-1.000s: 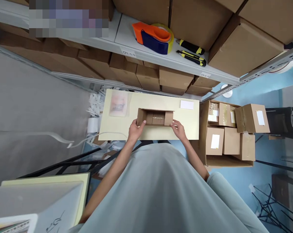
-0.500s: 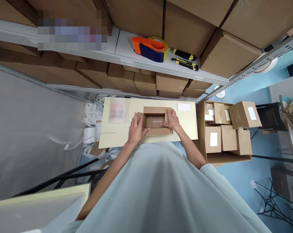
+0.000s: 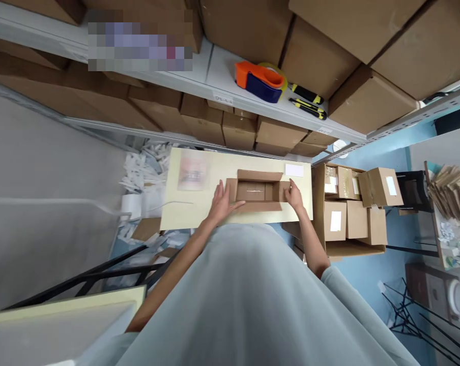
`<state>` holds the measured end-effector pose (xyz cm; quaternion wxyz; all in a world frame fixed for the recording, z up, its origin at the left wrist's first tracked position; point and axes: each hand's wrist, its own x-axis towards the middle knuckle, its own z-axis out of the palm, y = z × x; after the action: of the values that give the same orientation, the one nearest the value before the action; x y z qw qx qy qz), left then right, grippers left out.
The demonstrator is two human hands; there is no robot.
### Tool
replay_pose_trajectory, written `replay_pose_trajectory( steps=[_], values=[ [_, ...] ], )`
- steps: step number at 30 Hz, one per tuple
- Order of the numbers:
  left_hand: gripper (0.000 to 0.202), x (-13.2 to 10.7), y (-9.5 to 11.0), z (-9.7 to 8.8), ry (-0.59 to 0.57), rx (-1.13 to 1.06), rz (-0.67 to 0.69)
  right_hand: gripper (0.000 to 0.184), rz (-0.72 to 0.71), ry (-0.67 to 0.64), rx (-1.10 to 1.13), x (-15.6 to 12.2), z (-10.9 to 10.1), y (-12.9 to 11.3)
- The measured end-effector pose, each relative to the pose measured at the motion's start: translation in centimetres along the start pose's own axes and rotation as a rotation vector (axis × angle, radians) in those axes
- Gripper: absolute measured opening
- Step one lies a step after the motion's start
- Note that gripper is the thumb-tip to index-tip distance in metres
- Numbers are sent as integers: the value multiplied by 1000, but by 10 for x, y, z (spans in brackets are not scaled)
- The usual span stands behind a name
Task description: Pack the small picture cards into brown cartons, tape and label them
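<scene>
A small cardboard box (image 3: 256, 206) stands on the pale yellow tabletop (image 3: 192, 213) with its top flaps folded outward. Its inside is bare, with a shiny strip of clear tape along the bottom. My left hand (image 3: 220, 204) lies against the box's left end, fingers spread, the thumb reaching along the near flap. At the opposite end, my right hand (image 3: 294, 197) has the right flap between its thumb and fingers. Behind the box to the right lies a white label (image 3: 294, 170); a clear plastic bag with pinkish print (image 3: 192, 172) rests at the left.
Above the table, a grey shelf (image 3: 192, 84) carries cartons, an orange-and-blue tape dispenser (image 3: 259, 81) and yellow-black utility knives (image 3: 308, 104). A large carton (image 3: 318, 213) of packed boxes stands right of the table. Paper scraps (image 3: 144, 168) are heaped at the left.
My right hand has moved from inside the box's right end out to the right flap, which now lies folded outward. My left hand stays at the left end. The view has shifted slightly.
</scene>
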<state>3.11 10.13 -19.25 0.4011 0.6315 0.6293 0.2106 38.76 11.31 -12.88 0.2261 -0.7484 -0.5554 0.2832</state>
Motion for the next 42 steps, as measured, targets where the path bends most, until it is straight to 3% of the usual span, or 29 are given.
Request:
replay_pose_trajectory(
  steps=[4,7,11,18,21,24,27,29,32,34,36,38,40,42],
  values=[
    [71,31,-29,-32,213,-134,-198,65,22,12,6,-12,8,-17],
    [67,65,-60,-69,362,-108,-370,67,-9,60,-39,-28,10,-35],
    [64,105,-93,-102,324,-61,-584,64,-33,127,-121,-49,10,-57],
    [81,130,-113,-113,286,-36,-663,65,60,211,-156,-79,7,-72],
    [65,135,-116,-119,225,-35,-677,61,96,242,-142,-89,4,-75],
    [44,134,-110,-126,176,-63,-595,60,111,267,-131,-92,0,-81],
    [40,124,-88,-133,204,-177,-472,63,107,247,-34,-86,-2,-93],
    [44,110,-61,-139,245,-340,-372,64,91,191,112,-78,-1,-108],
    [57,76,-1,-146,225,-605,-209,66,44,13,363,-60,2,-142],
    [70,50,45,-146,126,-698,-112,77,-10,-106,501,-47,5,-166],
    [81,27,88,-139,39,-757,-51,90,-63,-232,625,-36,8,-186],
    [86,13,122,-126,-15,-804,-39,91,-76,-313,688,-29,9,-194],
    [86,7,140,-108,-32,-822,-49,81,-67,-283,695,-24,7,-191],
    [82,7,144,-88,-24,-800,-54,68,-80,-190,639,-20,0,-179]
  ],
)
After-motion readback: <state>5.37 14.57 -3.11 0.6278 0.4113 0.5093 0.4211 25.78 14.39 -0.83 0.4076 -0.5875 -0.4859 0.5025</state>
